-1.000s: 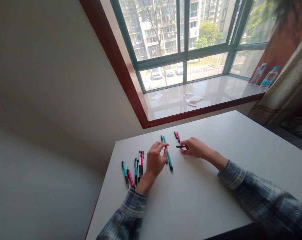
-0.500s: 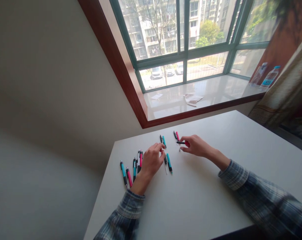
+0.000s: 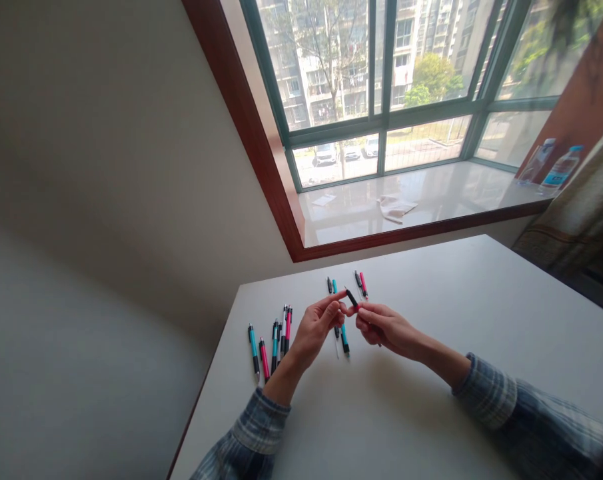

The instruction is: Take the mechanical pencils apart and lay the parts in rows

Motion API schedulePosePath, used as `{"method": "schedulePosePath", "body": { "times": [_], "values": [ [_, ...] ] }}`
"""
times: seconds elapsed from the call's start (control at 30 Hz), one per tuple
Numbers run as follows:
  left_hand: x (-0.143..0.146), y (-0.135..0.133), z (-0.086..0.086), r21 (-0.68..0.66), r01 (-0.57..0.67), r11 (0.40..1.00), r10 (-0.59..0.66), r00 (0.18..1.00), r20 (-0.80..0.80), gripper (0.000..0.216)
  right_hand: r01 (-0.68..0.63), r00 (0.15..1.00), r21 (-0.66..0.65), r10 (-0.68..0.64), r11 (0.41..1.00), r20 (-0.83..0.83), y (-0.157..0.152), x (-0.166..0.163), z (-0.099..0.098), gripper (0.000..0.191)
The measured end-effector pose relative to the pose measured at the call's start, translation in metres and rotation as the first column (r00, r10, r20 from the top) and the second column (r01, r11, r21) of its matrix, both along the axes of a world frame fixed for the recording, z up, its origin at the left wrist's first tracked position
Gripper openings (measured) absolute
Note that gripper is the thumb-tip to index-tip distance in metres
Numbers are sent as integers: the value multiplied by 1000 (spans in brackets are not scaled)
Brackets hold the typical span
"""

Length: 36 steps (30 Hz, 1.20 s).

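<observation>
White desk (image 3: pixel 431 373) under a bay window (image 3: pixel 381 87); sill has a cloth (image 3: pixel 395 208) and two bottles (image 3: pixel 556 165) at its right end. Both hands raised just above the desk's far-left area, fingertips meeting. Right hand (image 3: pixel 388 328) pinches the red end of a pen part (image 3: pixel 352 300); its black end angles up and away toward the far edge. Left hand (image 3: pixel 317 327) has thumb and forefinger closed at that same black end, touching or nearly, too small to tell which. Long axis runs near-right to far-left, between the two hands; the right carries it. Teal pen (image 3: pixel 344 339) lies on the desk right below. Pen group (image 3: pixel 274 337) near the left edge, two small pairs (image 3: pixel 346 283) by the far edge.
</observation>
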<state>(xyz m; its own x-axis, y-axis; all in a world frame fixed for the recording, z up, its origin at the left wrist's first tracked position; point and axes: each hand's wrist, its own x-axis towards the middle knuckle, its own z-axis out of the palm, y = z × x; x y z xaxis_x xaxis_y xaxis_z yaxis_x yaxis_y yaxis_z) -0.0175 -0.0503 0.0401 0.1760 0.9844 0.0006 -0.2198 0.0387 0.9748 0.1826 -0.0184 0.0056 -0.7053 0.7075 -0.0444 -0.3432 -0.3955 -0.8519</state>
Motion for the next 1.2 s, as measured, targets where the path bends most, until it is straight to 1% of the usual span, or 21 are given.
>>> {"method": "schedulePosePath", "body": {
  "times": [0.1,0.17,0.23,0.37,0.47,0.57,0.6,0.67,0.77,0.83,0.97,1.07,1.2],
  "values": [
    [2,-6,-2,-15,21,1000,-21,1000,9,57,-130,989,-126,119,983,-93,-7,5,0,35],
    [4,-9,-5,-25,35,999,-35,999,5,56,-242,965,-188,217,952,-144,-12,9,-1,34],
    [7,-12,-8,-42,62,997,-62,998,2,53,-328,939,-237,288,914,-189,-16,14,-3,32],
    [16,-20,-7,-21,137,990,-136,990,48,46,-417,902,-265,358,870,-243,-21,20,-3,28],
    [21,-23,-3,11,173,985,-173,980,101,47,-455,882,-273,386,848,-272,-21,22,0,27],
    [22,-24,-2,13,177,984,-178,981,72,44,-471,874,-291,394,833,-286,-22,21,-1,28],
    [22,-23,-2,11,169,986,-170,984,55,42,-468,875,-285,394,837,-281,-23,19,-2,29],
    [23,-22,-4,9,147,989,-147,988,40,41,-426,897,-245,370,871,-243,-24,16,-6,33],
    [23,-20,-5,13,118,993,-118,993,21,43,-317,945,-141,300,938,-133,-23,12,-11,40],
    [23,-19,-5,20,99,995,-99,995,-14,45,-262,964,-62,259,963,-58,-23,11,-12,44],
    [23,-19,-4,36,70,997,-67,995,-69,47,-165,986,79,162,983,45,-23,9,-10,47],
    [25,-20,-3,56,51,997,-45,994,-101,45,-98,993,104,91,990,71,-26,9,-8,45],
    [29,-21,-1,78,-4,997,12,994,-112,42,-39,996,133,28,990,85,-28,9,-7,43]
  ]
}}
